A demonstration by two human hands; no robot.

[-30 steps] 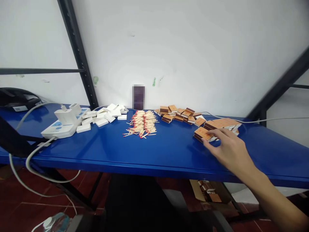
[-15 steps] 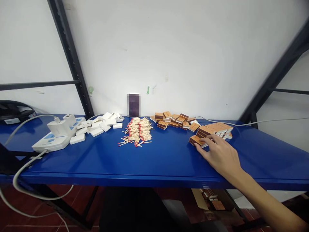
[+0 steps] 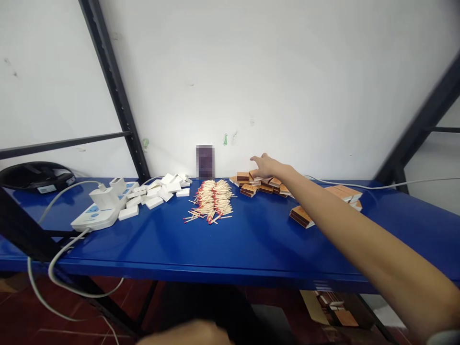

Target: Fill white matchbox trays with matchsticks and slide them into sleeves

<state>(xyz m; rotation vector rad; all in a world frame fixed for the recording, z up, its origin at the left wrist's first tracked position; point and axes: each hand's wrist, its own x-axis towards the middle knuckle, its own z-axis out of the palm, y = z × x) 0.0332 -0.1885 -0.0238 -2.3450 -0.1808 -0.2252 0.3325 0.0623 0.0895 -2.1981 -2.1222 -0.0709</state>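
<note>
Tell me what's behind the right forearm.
Brown boxes show left of the right forearm, more boxes right of it. The stretch directly behind is covered, so whether the two groups join can't be seen.

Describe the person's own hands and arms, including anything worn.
The right hand is bare, without visible glove or watch; its slender forearm is bare down to a pale grey sleeve edge. The left hand is too blurred and cut off to detail.

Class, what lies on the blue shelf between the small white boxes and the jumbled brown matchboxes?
In the head view, a pile of red-tipped matches lies between the small white boxes and the jumbled brown matchboxes.
</note>
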